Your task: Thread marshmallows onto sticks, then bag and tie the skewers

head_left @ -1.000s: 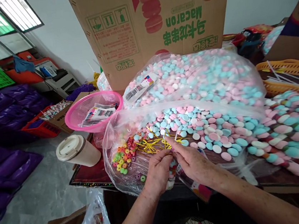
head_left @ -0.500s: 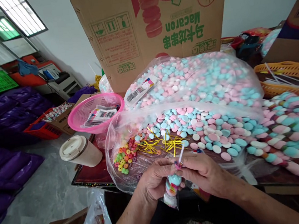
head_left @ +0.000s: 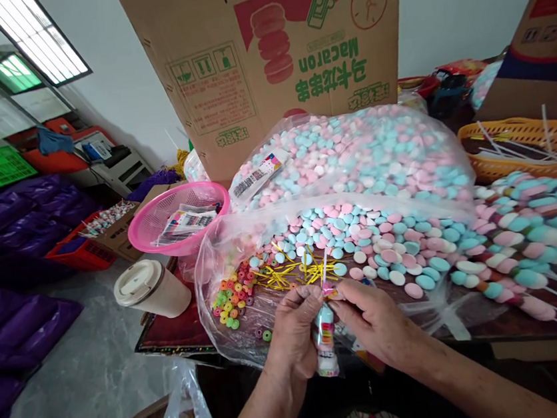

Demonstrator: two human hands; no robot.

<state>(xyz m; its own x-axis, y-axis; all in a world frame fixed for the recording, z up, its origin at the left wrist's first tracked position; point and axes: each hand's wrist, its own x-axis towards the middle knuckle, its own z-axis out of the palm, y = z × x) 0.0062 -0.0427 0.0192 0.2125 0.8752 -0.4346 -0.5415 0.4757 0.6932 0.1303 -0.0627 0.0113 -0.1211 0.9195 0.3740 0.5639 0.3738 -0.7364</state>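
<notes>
A wrapped candy stick [head_left: 326, 341] hangs head down between my hands, its white stick pointing up. Pastel candies show through its clear printed wrapper. My left hand [head_left: 290, 332] is closed round the wrapper's gathered neck and side. The fingers of my right hand [head_left: 379, 321] pinch the same neck from the other side; a bit of yellow shows there, perhaps a twist tie. Gold twist ties [head_left: 277, 277] lie just beyond my hands. Small ring candies [head_left: 233, 298] are scattered to the left, and pink, blue and white candies [head_left: 389, 257] spread to the right.
A big clear bag of pastel candies [head_left: 352, 147] lies before a cardboard box [head_left: 211, 55]. At left are a pink basket [head_left: 143, 234] with wrappers and a lidded cup [head_left: 168, 295]. Candy skewers [head_left: 518, 242] are piled at right, below an orange basket [head_left: 545, 168].
The candy stick has swung more upright, and its white stick now leans less to the right. Both hands stay at its neck. The whole view has shifted slightly.
</notes>
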